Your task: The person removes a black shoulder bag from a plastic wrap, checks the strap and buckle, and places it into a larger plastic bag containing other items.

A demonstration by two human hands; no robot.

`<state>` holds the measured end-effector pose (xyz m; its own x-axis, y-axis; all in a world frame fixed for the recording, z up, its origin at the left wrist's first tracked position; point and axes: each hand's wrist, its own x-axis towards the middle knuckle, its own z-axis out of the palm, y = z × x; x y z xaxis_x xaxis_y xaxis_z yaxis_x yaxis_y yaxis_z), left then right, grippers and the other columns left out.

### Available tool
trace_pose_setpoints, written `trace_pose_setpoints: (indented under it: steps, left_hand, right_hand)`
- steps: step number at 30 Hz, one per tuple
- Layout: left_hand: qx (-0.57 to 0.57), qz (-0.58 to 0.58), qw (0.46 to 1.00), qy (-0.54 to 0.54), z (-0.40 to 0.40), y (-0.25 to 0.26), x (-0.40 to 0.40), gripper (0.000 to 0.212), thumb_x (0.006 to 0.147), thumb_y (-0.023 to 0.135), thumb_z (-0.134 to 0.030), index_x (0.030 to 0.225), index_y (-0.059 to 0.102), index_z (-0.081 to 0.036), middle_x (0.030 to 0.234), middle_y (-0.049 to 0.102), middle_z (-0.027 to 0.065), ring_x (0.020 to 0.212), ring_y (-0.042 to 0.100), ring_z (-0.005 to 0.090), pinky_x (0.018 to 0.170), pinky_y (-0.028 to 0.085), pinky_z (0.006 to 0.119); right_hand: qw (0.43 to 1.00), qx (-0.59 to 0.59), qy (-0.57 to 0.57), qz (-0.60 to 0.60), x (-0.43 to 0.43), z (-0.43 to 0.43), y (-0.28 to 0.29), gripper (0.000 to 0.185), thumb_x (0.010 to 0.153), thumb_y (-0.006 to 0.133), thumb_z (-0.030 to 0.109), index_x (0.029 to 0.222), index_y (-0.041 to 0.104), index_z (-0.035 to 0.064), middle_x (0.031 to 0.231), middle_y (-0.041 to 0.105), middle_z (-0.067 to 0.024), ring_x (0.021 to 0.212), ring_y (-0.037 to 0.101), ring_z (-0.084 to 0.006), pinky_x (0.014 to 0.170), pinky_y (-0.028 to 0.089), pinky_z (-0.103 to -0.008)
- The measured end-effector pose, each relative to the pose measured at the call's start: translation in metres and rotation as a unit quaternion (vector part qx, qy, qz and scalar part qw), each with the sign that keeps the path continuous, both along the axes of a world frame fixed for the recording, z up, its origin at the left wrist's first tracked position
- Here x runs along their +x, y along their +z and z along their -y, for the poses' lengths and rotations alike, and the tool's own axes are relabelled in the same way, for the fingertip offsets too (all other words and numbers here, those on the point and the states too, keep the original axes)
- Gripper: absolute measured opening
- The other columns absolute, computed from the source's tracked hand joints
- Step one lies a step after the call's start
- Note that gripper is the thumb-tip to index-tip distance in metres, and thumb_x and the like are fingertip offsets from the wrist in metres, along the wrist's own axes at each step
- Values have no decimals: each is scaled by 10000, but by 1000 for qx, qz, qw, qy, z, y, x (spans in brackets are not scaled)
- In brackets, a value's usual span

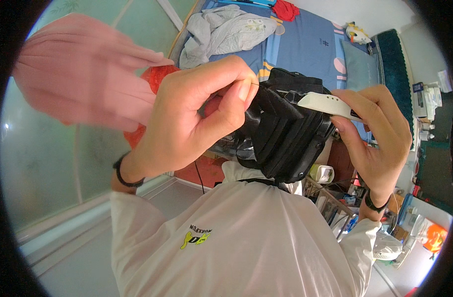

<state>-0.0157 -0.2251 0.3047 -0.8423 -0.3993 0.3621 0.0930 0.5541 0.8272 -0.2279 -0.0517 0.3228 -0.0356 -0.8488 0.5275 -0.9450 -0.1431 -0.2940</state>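
In front of my body is a black bag (285, 144) with several layers, a strap and round snap buttons. My left hand (200, 111) is raised to the left of it, thumb and forefinger pinched on a short, thin dark strand (254, 84) near the bag's upper edge. Across the bag's right side, my right hand (378, 133) grips a cream-white tool (324, 103) with a slanted tip and small dark holes. The tool's tip points left, towards a metal buckle (290, 95) on the bag. The tool's far end is hidden behind my fingers.
A pink cloth (89, 70) hangs at the left, beside a frosted glass panel (37, 167). Beyond the bag is a bed (304, 44) with a grey garment (226, 33) on it. To the right stands a cluttered shelf (330, 204) with a light green container (321, 173).
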Motion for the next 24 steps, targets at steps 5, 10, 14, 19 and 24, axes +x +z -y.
trace_pose_setpoints:
  steps: [5, 10, 14, 19, 24]
  left_hand:
    - [-4, -11, 1000, -9, 4, -2, -2, 158, 979, 488, -78, 866, 565, 1, 752, 505, -10, 617, 362, 32, 542, 268, 208]
    - [0, -20, 1000, -11, 6, -3, -2, 139, 967, 490, -59, 881, 572, 13, 752, 512, 2, 626, 382, 44, 549, 281, 213]
    - [0, -14, 1000, -16, 7, -1, -4, 139, 968, 492, -59, 884, 572, 18, 745, 509, 7, 630, 395, 55, 556, 298, 218]
    - [-5, -27, 999, -17, 8, -3, -4, 143, 970, 491, -61, 880, 570, 17, 739, 504, 11, 630, 401, 59, 558, 306, 221]
    - [-11, -8, 1000, -14, 7, 1, -5, 151, 970, 490, -74, 876, 570, 13, 734, 503, 8, 627, 401, 60, 555, 303, 220]
  right_hand:
    - [997, -25, 22, -64, -6, 2, -2, 338, 711, 769, -6, 1044, 714, 3, 891, 655, -115, 703, 612, -187, 561, 449, -271]
    - [996, -27, 45, -77, -11, 2, -6, 364, 711, 741, -21, 1073, 705, -2, 895, 653, -132, 712, 624, -215, 582, 480, -295]
    - [996, -29, 44, -74, -15, 1, -7, 356, 721, 735, 0, 1075, 702, -3, 894, 646, -129, 707, 620, -223, 577, 481, -304]
    - [995, -51, 36, -82, -12, 2, -6, 369, 673, 772, 48, 1035, 708, 11, 854, 618, -85, 674, 601, -234, 559, 477, -323]
    - [994, -48, 41, -92, -14, 3, -7, 392, 666, 776, 55, 1048, 705, 5, 853, 612, -86, 686, 599, -238, 566, 477, -328]
